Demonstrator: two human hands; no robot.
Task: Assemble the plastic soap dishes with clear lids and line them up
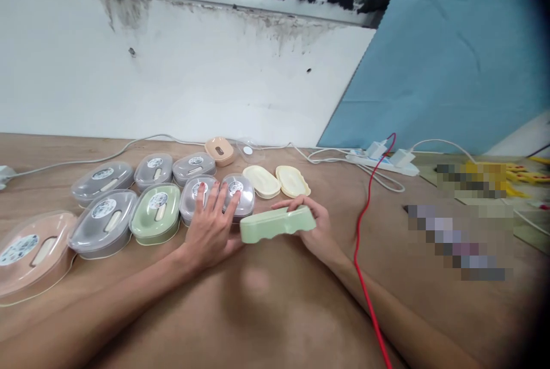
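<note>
My right hand point(315, 223) grips a light green plastic piece point(277, 226) with a wavy lower edge. It is held tilted above the table, fingers over its top at the right end. My left hand point(212, 226) is spread open, palm down, over the fronts of two grey soap-box-like cases with clear lids point(238, 194). Whether its fingertips touch the lids I cannot tell. Its thumb reaches toward the green piece's left end. Just left of that hand sits a green case with a clear lid point(157, 214).
More lidded cases, grey point(103, 226) and peach point(36, 254), stand at left. Two cream pieces point(261, 181) and a small peach piece point(220, 151) lie at the back. A red cable point(360, 254) crosses at right, near a white power strip point(387, 163).
</note>
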